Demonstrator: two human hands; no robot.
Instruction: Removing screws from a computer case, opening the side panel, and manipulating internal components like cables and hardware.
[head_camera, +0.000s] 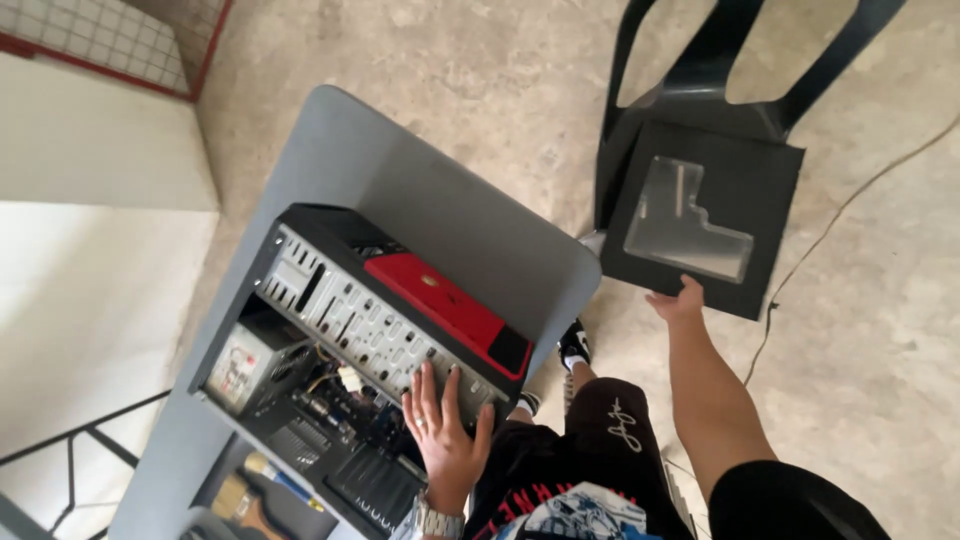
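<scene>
An open black desktop computer case (350, 370) lies on its side on a grey rounded surface (440, 200), its metal drive cage and perforated inner wall facing up, with a red front bezel strip (445, 305) along its far edge and a power supply with a pale label (238, 368) at the near-left corner. The left hand (445, 435) lies flat with fingers spread apart on the case's upper rim near the drive bays, pressing down rather than closing around anything; a metal watch sits on that wrist. The right hand (682, 298) reaches out to the side and pinches the lower edge of a flat black side panel with a clear angular window (700, 215), which rests on the seat of a dark plastic chair (700, 90) standing on the concrete floor (480, 60), well apart from the case. The panel looks thin, stiff and fairly light, though broad enough to flex or swing if held by one edge alone; its clear window would scratch easily, so the plain black border is the safer place to take hold. The case itself appears heavy and rigid, with sharp sheet-metal edges inside. A paintbrush with a pale handle (262, 478) lies in a tray near the case.
</scene>
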